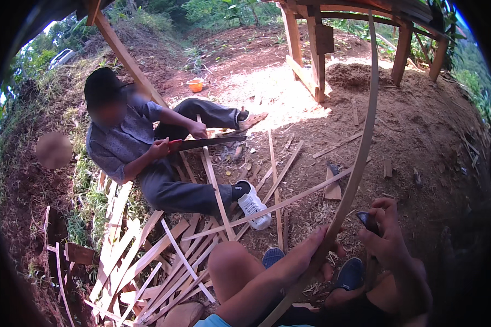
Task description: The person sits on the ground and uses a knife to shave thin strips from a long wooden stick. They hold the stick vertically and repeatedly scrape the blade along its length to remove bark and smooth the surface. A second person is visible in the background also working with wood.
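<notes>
A long, thin wooden strip [360, 147] runs from my lap up past the top of the view, looking curved in the lens. My left hand [313, 250] is closed around its lower part. To the right of the strip, my right hand [386, 233] grips a small tool with a dark, rounded end [367, 220]; its lower part is mostly hidden by my fingers and shadow, so its kind is unclear. The tool appears apart from the strip. Below my hands are my bare knees and blue shoes [350, 272].
At left, a seated person [128, 131] holds a red-handled machete [207, 143] across a wooden strip. Cut strips [163, 261] lie piled at lower left. Another strip [278, 207] slants across the ground. An orange bowl [195, 84] and a wooden post frame [315, 54] stand farther off.
</notes>
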Motion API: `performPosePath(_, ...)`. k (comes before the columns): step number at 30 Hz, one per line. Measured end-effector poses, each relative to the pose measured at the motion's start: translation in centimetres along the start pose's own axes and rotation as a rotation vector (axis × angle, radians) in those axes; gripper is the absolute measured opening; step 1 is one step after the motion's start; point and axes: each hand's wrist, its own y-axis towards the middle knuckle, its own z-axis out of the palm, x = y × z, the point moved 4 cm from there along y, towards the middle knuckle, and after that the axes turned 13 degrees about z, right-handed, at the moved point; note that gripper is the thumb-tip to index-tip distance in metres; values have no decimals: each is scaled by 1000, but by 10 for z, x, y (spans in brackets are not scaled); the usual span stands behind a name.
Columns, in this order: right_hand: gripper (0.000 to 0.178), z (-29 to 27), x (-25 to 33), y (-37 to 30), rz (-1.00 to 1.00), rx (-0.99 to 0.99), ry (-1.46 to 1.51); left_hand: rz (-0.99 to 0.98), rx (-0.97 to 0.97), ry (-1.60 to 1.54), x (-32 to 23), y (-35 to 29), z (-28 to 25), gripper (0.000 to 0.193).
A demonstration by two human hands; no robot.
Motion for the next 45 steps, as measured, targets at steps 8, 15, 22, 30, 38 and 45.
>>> performPosePath(8, 36, -9, -14, 8, -124, -5, -78, 97, 3, -13, 4, 10, -3, 54)
performPosePath(15, 31, 10, -18, 9, -38, 262, 96, 183, -156, -118, 4, 16, -12, 44)
performPosePath(22, 27, 25, -24, 15, 133, 374, 154, 232, -243, -209, 4, 15, -8, 45)
performPosePath(30, 20, 21, -23, 15, 137, 372, 199, 273, -259, -180, 10, 8, 2, 47)
performPosePath(38, 17, 16, -31, 17, 143, 377, 215, 309, -240, -10, 13, 4, 4, 46)
performPosePath(45, 15, -51, -17, 42, -162, -8, 796, 276, -156, -2, 16, -11, 18, 44)
